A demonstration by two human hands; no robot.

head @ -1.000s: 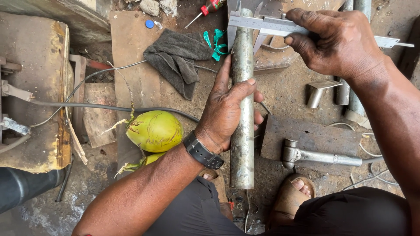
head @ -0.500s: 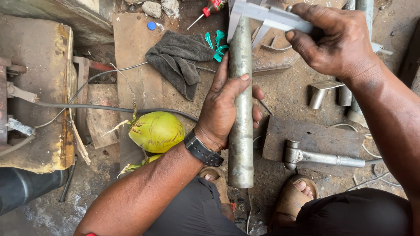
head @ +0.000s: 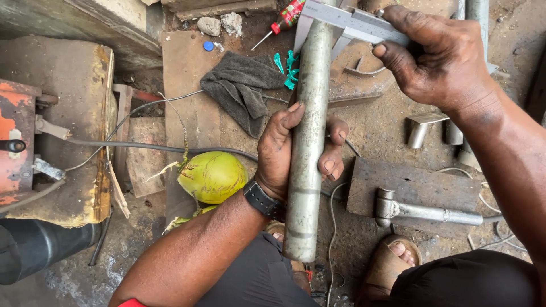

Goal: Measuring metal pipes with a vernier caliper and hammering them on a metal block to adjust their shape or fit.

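My left hand (head: 287,149) grips a long grey steel rod (head: 307,187) around its middle, holding it upright over the ground. A black watch (head: 261,200) sits on that wrist. My right hand (head: 441,57) holds a metal vernier caliper (head: 347,20) whose jaws sit across the rod's top end at the upper edge of the view. The thumb and fingers pinch the caliper's beam.
A green coconut (head: 211,176) lies left of the rod, a grey rag (head: 242,88) above it. A red-handled screwdriver (head: 281,20) lies at the top. A metal block with a bolted bar (head: 421,207) is at right, my sandalled foot (head: 392,261) below it. A rusty machine (head: 57,125) stands left.
The rod's top end has drifted left and up in view. My right hand has moved the caliper up and tilted it across the rod's top end.
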